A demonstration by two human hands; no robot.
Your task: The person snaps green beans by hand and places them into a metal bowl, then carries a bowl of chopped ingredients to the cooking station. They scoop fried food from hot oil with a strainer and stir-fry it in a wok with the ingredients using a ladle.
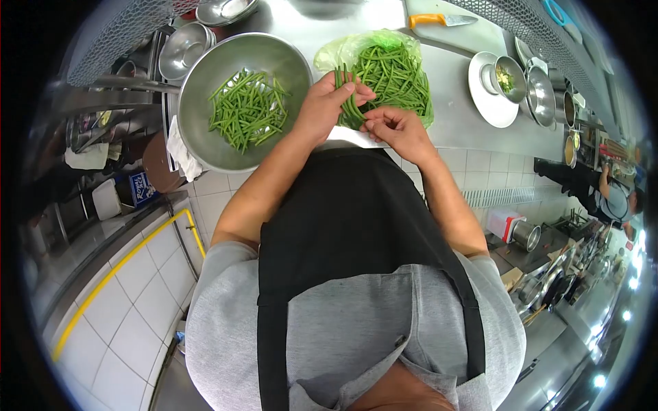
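Note:
My left hand [329,103] holds a small bunch of long green beans [348,106] upright between thumb and fingers. At the lower ends of that bunch, the fingertips of my right hand [397,130] are pinched on the beans. Just behind both hands, a heap of green beans [394,79] lies on an open, pale green plastic bag [334,53]. To the left stands a large steel pan [195,89] with cut green beans [248,113] spread over its bottom.
An orange-handled knife [442,20] lies on a white board [421,33] at the back. On the right are a white plate [480,103] with a small bowl, and steel bowls [541,96]. More bowls [184,51] stand back left. Another person [610,195] is far right.

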